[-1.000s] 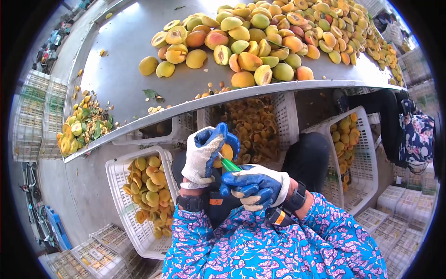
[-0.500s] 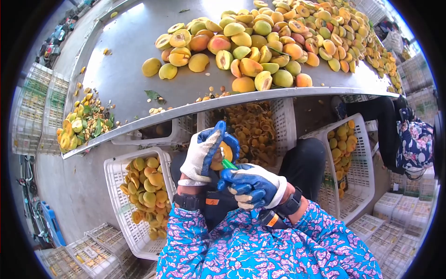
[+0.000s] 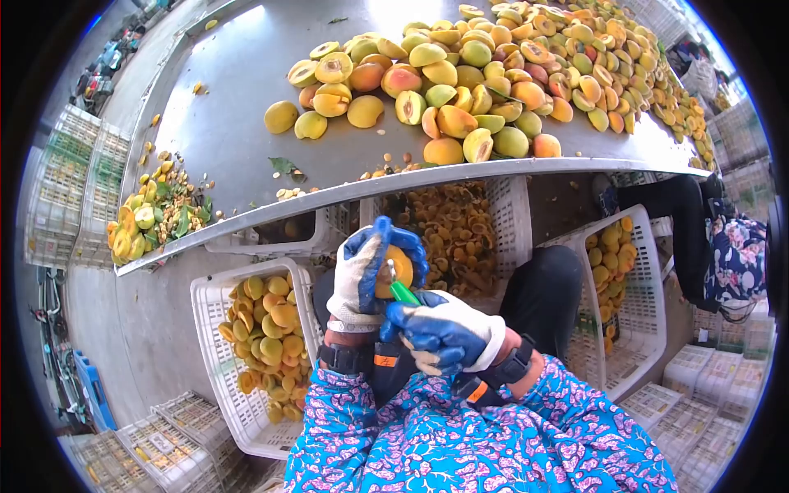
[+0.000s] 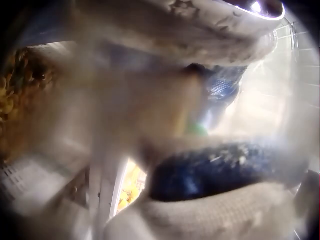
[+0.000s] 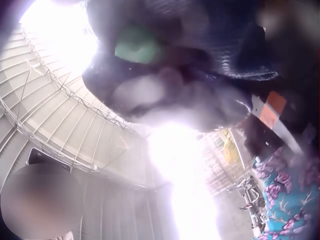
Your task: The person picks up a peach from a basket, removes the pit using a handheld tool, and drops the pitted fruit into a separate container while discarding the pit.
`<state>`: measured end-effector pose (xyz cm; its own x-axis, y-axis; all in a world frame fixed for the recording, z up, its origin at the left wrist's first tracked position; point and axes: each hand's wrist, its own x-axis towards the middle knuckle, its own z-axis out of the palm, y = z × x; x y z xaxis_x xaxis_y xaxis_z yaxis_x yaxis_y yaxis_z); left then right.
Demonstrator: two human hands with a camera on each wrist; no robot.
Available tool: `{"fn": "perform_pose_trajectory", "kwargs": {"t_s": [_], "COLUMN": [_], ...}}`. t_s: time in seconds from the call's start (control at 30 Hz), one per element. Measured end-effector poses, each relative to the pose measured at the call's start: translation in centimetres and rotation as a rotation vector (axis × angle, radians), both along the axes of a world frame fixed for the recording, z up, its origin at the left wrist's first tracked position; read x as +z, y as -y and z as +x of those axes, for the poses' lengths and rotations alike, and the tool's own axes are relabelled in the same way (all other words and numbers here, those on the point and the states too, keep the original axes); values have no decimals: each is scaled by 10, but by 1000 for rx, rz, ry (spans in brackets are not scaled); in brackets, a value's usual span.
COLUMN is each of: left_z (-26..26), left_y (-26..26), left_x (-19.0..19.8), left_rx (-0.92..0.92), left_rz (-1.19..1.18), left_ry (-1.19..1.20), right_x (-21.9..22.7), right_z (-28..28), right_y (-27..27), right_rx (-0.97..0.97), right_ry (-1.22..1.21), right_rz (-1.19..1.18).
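In the head view my left hand (image 3: 359,275), in a white glove with blue coated palm and fingers, grips a yellow peach (image 3: 400,264) with its cut face towards my right hand. My right hand (image 3: 444,329), gloved alike, holds a small green-handled tool (image 3: 403,293). Its metal tip is at the peach's cut face. Only a blurred bit of the green handle (image 5: 137,47) shows between the dark glove fingers in the right wrist view. A blue-coated glove finger (image 4: 215,170) shows in the left wrist view, where the peach is too blurred to make out.
Peach halves (image 3: 460,122) lie heaped on the metal table (image 3: 238,123), with scraps and pits (image 3: 168,205) at its left corner. White crates of peaches stand left (image 3: 215,345) and right (image 3: 645,329). Another crate (image 3: 514,222) under the table holds fruit pieces. Another person's leg (image 3: 657,191) is at right.
The hands stay together at the peach. The right hand and tool shift slightly left and the wrist turns a little; more of the cut face shows now. The head view shifts slightly.
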<state>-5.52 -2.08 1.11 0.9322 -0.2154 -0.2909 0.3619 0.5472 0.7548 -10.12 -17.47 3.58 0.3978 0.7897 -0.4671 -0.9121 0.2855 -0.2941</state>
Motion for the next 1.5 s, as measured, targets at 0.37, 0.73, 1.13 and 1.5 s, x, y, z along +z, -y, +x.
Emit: {"fn": "perform_pose_trajectory", "kwargs": {"t_s": [0.37, 0.73, 1.13, 1.5], "left_z": [-3, 5, 8, -41], "left_y": [5, -1, 1, -83], "left_x": [3, -15, -15, -6], "left_rx": [-225, 100, 282, 523], "left_rz": [99, -14, -458, 13], "left_ry": [136, 231, 36, 176], "right_x": [-18, -36, 9, -135], "right_z": [1, 1, 9, -2], "right_y": [32, -14, 20, 39], "right_rx": [121, -98, -204, 461], "right_ry": [-212, -324, 310, 1029], "right_rz": [329, 722, 34, -1538]}}
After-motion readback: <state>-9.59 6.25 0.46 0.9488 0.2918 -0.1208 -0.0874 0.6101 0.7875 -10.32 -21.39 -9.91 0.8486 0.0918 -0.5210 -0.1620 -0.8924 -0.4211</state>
